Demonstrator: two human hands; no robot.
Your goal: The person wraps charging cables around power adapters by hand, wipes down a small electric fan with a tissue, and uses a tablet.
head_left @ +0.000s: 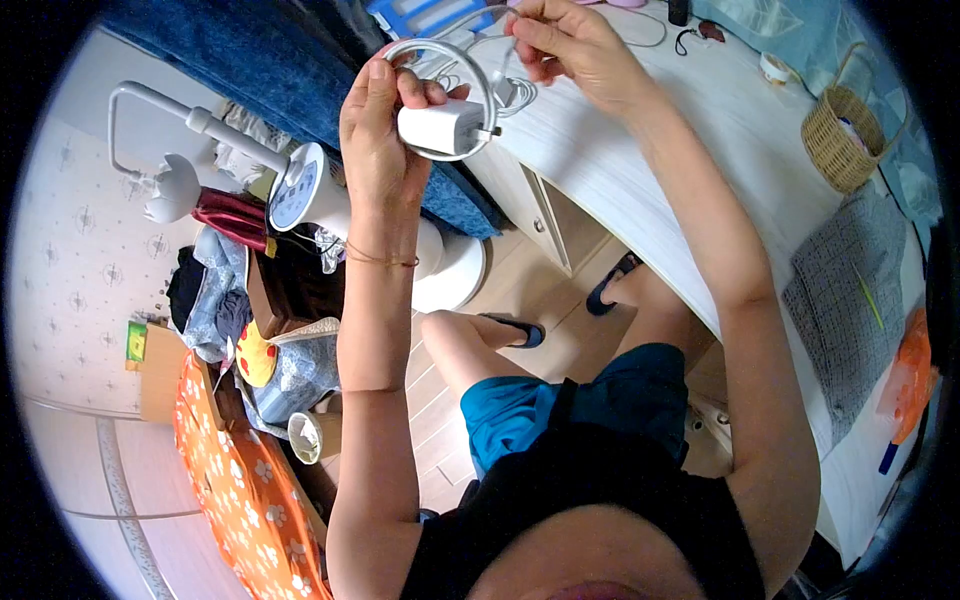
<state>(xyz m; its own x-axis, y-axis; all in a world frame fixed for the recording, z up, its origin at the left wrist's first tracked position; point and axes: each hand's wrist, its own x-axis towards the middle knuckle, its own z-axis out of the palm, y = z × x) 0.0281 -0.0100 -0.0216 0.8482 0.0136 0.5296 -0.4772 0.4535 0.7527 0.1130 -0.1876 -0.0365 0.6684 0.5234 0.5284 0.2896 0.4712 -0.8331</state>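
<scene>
My left hand (385, 120) is closed round a white charger (438, 126) with a loop of its white charging cable (489, 85). The loop stands round the charger block, and the metal prongs point right. To the upper right, my right hand (570, 50) is pinched on a stretch of the same cable, which runs between both hands. Both hands are raised near the table's left end. Another bundled white cable (517, 97) lies on the white table (640, 150) just beneath them.
A wicker basket (845, 140), a tape roll (774, 68) and a grey mat (845, 300) are on the table to the right. A white salon steamer-like stand (310, 185) is at left. An orange patterned cover (235, 480) and a bin (306, 438) lie lower left.
</scene>
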